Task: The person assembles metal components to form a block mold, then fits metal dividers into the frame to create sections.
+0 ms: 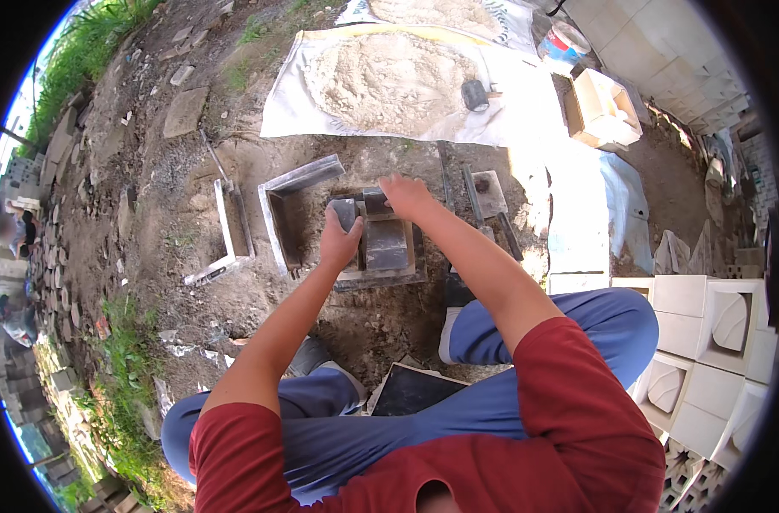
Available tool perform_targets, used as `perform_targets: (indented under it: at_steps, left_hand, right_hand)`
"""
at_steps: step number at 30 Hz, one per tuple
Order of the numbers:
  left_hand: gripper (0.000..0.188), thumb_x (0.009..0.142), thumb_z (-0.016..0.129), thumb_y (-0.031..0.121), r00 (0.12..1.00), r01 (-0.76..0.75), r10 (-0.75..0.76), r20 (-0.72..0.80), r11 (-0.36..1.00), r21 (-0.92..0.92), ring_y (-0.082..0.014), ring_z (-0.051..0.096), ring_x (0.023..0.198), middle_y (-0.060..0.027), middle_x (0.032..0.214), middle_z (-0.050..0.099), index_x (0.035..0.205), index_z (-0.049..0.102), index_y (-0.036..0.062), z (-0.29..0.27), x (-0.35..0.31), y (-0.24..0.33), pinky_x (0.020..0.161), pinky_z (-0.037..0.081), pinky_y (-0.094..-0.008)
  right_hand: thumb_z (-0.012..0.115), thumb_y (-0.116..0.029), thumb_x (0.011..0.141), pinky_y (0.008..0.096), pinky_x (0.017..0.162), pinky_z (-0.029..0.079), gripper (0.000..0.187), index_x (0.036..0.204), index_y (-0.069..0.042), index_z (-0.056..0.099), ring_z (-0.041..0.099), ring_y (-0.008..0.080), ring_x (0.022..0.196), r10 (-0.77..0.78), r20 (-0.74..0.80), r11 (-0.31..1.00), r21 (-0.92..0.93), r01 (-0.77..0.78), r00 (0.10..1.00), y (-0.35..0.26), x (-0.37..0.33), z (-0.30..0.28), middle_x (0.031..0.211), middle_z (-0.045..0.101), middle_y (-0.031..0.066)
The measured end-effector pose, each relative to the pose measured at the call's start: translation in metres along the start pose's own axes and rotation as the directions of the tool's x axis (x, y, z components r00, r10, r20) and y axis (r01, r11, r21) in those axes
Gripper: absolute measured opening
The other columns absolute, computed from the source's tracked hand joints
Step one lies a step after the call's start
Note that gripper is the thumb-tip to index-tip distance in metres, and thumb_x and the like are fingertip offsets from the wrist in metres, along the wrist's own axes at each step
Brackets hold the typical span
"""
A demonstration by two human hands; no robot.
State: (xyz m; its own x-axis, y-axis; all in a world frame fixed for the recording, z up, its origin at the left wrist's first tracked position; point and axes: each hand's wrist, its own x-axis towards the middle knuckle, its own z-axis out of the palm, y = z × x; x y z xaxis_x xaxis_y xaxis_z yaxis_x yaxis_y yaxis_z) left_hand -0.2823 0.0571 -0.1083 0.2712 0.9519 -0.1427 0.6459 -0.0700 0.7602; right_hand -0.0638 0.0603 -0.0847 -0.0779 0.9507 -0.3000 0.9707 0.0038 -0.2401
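Note:
On the ground in front of me lies a dark rectangular mould base [417, 275] with a pale compartment and grey block-like inserts [386, 246] inside it. My left hand [340, 243] is closed around a dark grey block [344, 208] at the base's left side. My right hand [405, 197] has its fingers closed at the right end of another dark block [376, 202] on the far part of the base; its palm side is hidden. Left of the base stands an L-shaped metal mould side [278, 235]. A second L-shaped piece [234, 229] lies farther left.
White sheets [291, 94] with heaps of pale powder [389, 81] lie ahead, a dark mallet head [475, 96] on them. Loose metal bars [475, 198] and a small plate [490, 193] lie to the right. Pale hollow blocks [688, 321] are stacked at my right. A bucket [564, 44] stands far right.

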Motion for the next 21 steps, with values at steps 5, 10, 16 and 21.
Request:
perform_targets:
  at_steps: [5,10,16,21]
  left_hand:
    - [0.078,0.101,0.052,0.049,0.990,0.029,-0.025,0.140,0.999,-0.029,-0.0440,0.057,0.123,-0.0329,0.135,0.055,0.151,0.026,-0.0051,0.016,0.013,0.012,0.103,0.044,-0.0434]
    - [0.068,0.105,0.043,0.047,0.993,-0.111,0.099,-0.071,0.975,-0.194,-0.0440,0.054,0.128,-0.0299,0.140,0.053,0.158,0.023,0.0095,0.004,0.013,-0.042,0.105,0.043,-0.0448]
    - [0.056,0.109,0.039,0.039,0.983,0.176,-0.114,0.145,0.818,-0.548,-0.0285,0.051,0.130,-0.0187,0.145,0.053,0.159,0.028,0.0174,0.009,-0.015,0.024,0.109,0.038,-0.0346]
    - [0.051,0.110,0.035,0.033,0.999,0.028,-0.013,0.031,0.818,-0.574,-0.0300,0.049,0.136,-0.0188,0.149,0.050,0.158,0.031,0.0171,0.004,-0.005,-0.015,0.112,0.036,-0.0350]
  right_hand:
    - [0.065,-0.034,0.094,0.0557,0.105,0.039,0.062,0.146,-0.009,0.043,0.051,0.0360,0.128,-0.077,-0.484,0.923,-0.364,-0.120,0.872,0.015,-0.031,0.020,0.141,0.048,0.0218]
    - [0.065,-0.046,0.091,0.0490,0.106,0.040,0.067,0.140,-0.003,0.049,0.051,0.0369,0.127,-0.283,-0.411,0.952,-0.009,0.307,0.866,-0.041,-0.073,0.009,0.137,0.051,0.0216]
    - [0.068,-0.055,0.086,0.0433,0.106,0.043,0.076,0.137,0.000,0.053,0.053,0.0380,0.127,-0.438,-0.183,0.894,0.013,0.448,0.880,-0.008,-0.107,0.051,0.135,0.056,0.0223]
    - [0.070,-0.052,0.086,0.0450,0.108,0.042,0.075,0.137,0.000,0.053,0.052,0.0362,0.130,-0.485,-0.076,0.870,0.058,0.490,0.871,-0.026,-0.088,0.036,0.139,0.055,0.0226]
